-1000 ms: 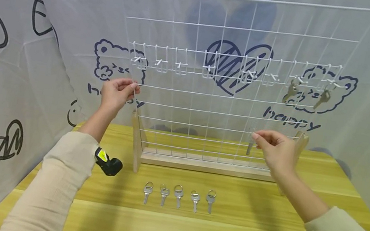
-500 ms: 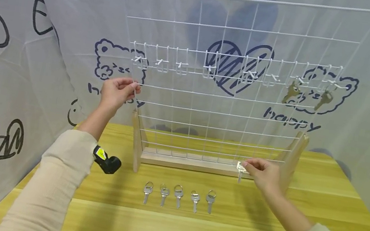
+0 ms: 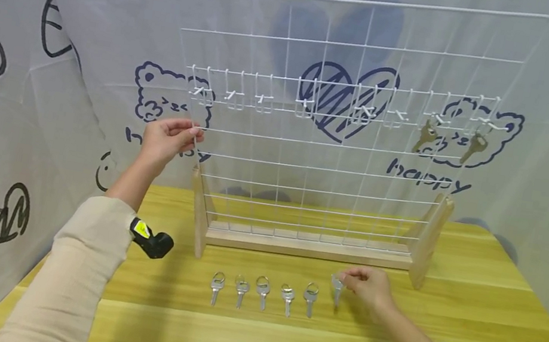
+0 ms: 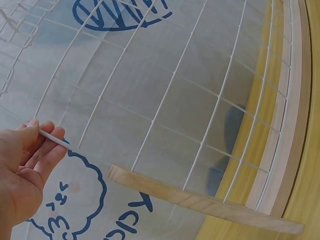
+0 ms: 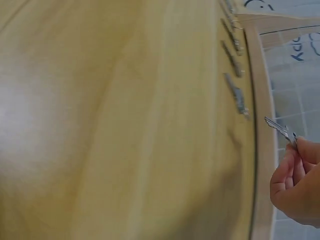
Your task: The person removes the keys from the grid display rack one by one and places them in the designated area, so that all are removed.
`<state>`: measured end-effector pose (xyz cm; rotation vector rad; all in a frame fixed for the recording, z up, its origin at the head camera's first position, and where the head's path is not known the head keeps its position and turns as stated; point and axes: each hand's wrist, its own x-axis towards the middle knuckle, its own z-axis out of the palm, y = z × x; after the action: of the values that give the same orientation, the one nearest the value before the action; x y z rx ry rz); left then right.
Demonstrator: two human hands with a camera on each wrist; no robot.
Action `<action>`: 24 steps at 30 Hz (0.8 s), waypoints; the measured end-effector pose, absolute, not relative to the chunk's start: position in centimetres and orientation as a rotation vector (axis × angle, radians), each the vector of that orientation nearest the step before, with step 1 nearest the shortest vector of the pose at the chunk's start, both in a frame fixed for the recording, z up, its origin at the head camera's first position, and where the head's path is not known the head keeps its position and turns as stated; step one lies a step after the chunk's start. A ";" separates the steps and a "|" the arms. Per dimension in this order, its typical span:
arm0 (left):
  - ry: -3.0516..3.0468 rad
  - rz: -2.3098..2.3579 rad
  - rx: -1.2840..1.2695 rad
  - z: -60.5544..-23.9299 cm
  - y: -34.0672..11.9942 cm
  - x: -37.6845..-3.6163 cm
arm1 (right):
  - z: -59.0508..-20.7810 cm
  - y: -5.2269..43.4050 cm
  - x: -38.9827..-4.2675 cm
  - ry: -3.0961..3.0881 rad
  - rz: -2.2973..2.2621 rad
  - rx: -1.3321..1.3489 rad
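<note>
**Right hand down at the bench with a key**

Lowered from the grid to the bench since the earlier frames, the right hand (image 3: 368,285) now hovers just right of the row of five keys (image 3: 262,292), pinching a sixth key (image 3: 337,284) by its head between fingertips, blade hanging down. In the right wrist view the key (image 5: 278,128) juts from the curled fingers (image 5: 292,170) above the wood, not yet lying flat; it seems held in line with the row's end, as if to continue it.

The left hand (image 3: 164,139) stays where it was, its fingers clamped on the left edge wire of the white wire grid (image 3: 348,56), probably to steady the panel in its wooden stand (image 3: 305,247). The left wrist view shows thumb and fingers (image 4: 47,150) closed on that wire.

Two brass-coloured keys (image 3: 424,135) hang from hooks at the grid's right; the other hooks (image 3: 235,93) look bare. The right wrist view is blurred, so the row of keys reads only as dark streaks, and the right forearm is cut off at the frame's bottom edge.
</note>
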<state>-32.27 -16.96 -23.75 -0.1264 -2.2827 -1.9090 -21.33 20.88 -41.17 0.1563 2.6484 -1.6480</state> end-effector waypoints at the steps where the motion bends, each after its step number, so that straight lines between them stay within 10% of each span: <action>1: -2.277 -1.920 -0.126 -23.7 -17.0 -32.3 | -41.6 20.8 -21.3 2.650 -1.641 0.162; 24: -2.271 -1.924 -0.078 -23.6 -16.7 -32.0 | -44.6 19.7 -21.0 2.848 -1.404 0.186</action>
<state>-32.05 -16.74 -23.62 -0.0782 -2.2708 -1.9241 -21.05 19.71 -44.55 0.1864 2.8477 -1.4045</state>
